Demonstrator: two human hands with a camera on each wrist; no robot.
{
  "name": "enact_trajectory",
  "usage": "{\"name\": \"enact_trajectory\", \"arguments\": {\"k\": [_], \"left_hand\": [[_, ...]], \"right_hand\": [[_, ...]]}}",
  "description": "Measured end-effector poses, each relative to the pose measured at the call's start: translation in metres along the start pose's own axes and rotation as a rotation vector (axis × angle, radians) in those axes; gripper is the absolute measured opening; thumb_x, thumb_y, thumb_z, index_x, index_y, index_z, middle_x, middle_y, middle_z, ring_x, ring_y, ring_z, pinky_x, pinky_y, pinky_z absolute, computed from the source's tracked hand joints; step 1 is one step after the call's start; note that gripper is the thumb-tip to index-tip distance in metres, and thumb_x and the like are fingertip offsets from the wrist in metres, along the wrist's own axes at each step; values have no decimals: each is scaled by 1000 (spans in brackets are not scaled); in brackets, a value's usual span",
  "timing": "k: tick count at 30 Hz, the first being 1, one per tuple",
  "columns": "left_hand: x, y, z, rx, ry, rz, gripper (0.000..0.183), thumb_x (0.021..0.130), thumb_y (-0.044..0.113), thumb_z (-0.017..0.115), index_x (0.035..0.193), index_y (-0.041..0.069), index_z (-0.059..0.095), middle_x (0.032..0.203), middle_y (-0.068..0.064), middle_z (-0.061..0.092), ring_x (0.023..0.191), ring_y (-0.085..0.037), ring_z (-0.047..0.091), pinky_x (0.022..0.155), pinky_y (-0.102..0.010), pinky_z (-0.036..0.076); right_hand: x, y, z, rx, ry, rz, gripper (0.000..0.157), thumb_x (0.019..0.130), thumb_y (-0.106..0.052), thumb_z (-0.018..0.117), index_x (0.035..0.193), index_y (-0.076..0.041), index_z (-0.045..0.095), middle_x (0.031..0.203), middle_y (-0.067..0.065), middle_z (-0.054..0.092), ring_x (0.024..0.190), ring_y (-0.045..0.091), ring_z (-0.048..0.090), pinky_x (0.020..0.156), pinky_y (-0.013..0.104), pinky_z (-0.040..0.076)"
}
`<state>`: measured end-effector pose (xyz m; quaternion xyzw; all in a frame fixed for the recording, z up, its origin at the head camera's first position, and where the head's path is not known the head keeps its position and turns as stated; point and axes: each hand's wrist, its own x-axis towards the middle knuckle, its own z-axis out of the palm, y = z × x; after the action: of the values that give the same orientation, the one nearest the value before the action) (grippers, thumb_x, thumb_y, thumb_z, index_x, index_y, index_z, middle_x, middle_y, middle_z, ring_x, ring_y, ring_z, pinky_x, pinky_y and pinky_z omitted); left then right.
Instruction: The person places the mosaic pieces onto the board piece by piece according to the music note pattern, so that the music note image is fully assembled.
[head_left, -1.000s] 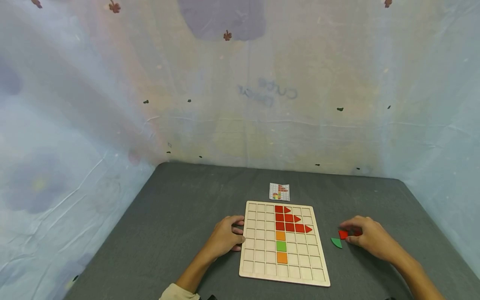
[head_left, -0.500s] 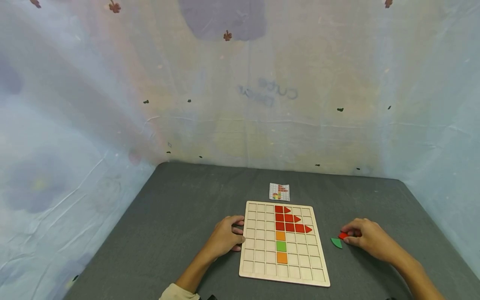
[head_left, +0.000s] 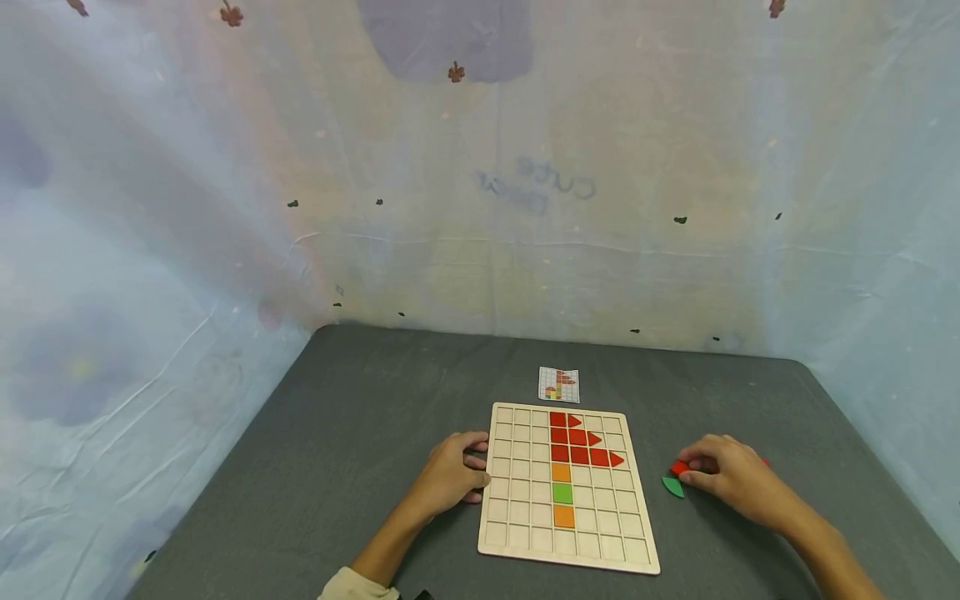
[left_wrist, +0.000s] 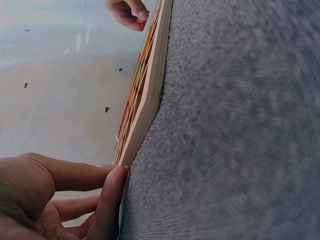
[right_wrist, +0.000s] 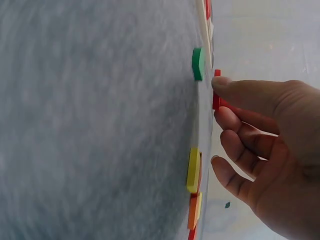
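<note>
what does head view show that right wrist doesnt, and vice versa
Only the head view: the left hand at the edge of the board, and the green square set in it. Only the right wrist view: a loose yellow piece and an orange piece. Both: the right hand pinching a red piece, the loose green piece, part of the board.

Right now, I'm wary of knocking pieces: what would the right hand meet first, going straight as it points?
Probably the board, at its right edge; the loose green piece seems just beside that line. Height is unclear, so the hand may pass above both.
</note>
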<state>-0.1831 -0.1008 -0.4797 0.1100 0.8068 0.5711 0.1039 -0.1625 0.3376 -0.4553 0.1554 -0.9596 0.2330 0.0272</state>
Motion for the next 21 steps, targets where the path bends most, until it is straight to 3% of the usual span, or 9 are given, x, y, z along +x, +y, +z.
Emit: {"name": "enact_trajectory", "arguments": {"k": [10,21], "left_hand": [[-2,2,-1,-20,1,3,64,84,-7,76,146,-7,56,130,-18,60,104,-24,65,60,-34,65],[-1,1,-1,-24,-2,8,65,85,-7,76,146,-7,56,131,-17,60,104,-24,65,60,-35,65]], "right_hand": [[5,-24,10,73,22,-78,17,89,-23,86,103,-18,79,92,-15,63,87,3,54,72,27,50],[13,-58,20,70,-84,-79,21,90,-26,85,109,-19,77,99,-14,64,92,5,51,76,29,49]]}}
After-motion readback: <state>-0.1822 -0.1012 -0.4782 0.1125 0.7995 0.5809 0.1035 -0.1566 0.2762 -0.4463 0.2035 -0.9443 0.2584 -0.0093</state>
